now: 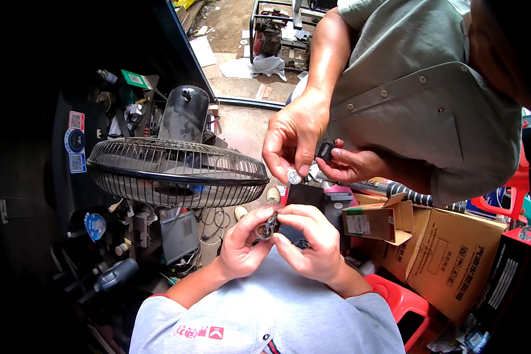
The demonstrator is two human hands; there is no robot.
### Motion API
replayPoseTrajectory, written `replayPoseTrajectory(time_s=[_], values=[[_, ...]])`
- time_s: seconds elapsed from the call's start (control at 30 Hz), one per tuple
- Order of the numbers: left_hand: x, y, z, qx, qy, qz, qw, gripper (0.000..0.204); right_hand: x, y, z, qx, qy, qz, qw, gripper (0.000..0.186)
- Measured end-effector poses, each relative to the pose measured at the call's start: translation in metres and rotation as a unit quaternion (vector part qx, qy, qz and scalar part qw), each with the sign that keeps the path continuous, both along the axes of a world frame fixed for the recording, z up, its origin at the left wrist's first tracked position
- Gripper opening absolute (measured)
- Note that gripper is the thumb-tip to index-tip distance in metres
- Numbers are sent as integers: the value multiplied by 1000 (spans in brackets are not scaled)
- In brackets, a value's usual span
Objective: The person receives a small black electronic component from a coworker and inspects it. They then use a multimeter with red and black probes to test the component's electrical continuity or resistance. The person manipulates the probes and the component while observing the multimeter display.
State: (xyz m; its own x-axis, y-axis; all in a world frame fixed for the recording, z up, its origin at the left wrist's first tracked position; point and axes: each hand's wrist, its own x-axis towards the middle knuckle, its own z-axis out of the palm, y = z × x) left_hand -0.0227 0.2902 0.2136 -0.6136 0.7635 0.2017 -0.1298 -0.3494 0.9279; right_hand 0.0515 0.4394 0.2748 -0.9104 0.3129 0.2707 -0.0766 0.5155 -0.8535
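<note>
Close to my chest, my left hand [246, 243] and my right hand [314, 241] meet around a small dark, shiny piece with a round metal ring [268, 228]. Fingers and thumbs of both hands pinch it, and its exact kind cannot be made out. Just beyond, a co-worker's hand [301, 131] pinches a small round silvery disc [294, 176] between finger and thumb. The co-worker's other hand [351, 164] holds a small black case-like piece [325, 150]. Neither of those hands touches mine.
A black caged fan [180, 176] stands to the left of my hands. Cardboard boxes [448, 253] and a red plastic stool [404, 304] are at the right. Bottles and tools clutter the left side. Beyond the doorway stands a framed machine [277, 38].
</note>
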Motion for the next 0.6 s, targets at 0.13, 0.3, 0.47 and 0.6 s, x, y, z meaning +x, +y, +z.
replayPoseTrajectory(time_s=[0.13, 0.3, 0.47, 0.6], values=[[-3, -3, -5, -19, 43, 18, 999, 61, -1, -2, -3, -11, 2, 8, 1000, 35], [-8, -5, -2, -40, 85, 35, 995, 63, -3, -3, -4, -25, 0, 18, 1000, 35], [-10, -7, -1, -56, 82, 37, 994, 62, -2, -3, -7, -24, -15, 28, 999, 35], [-9, -6, -2, -61, 61, 34, 996, 61, -4, -2, -7, -29, -22, 32, 999, 35]])
